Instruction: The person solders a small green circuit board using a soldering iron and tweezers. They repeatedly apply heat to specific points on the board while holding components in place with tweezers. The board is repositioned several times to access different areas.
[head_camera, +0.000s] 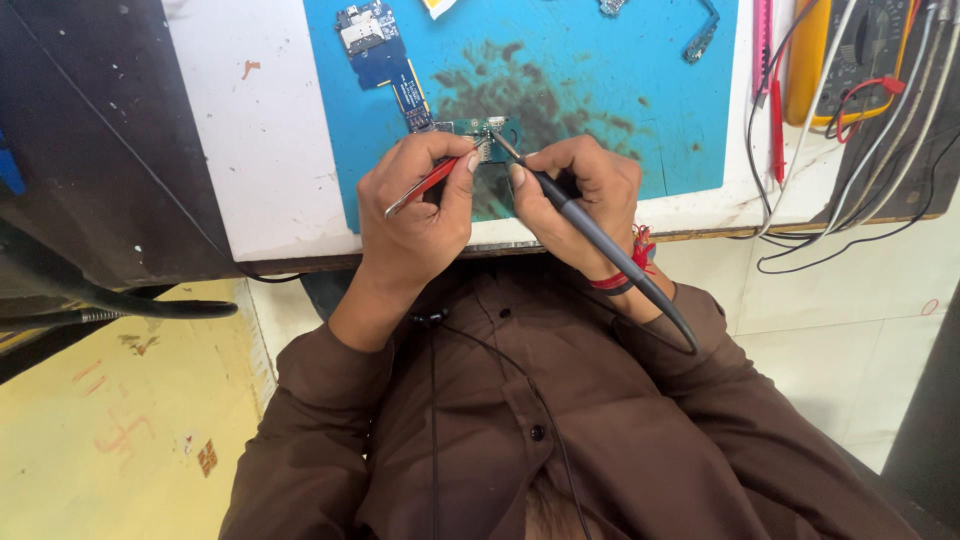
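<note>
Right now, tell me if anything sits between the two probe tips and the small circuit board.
Nothing visible does. The red probe in the left hand and the black probe in the right hand both reach the small circuit board on the blue mat.

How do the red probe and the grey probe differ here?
The red probe sits in the left hand; the grey probe sits in the right hand. The red one shows only a short stretch, the rest hidden by fingers; the grey one's long body trails back past the wrist. Both tips meet at the small green circuit board on the blue mat.
</note>
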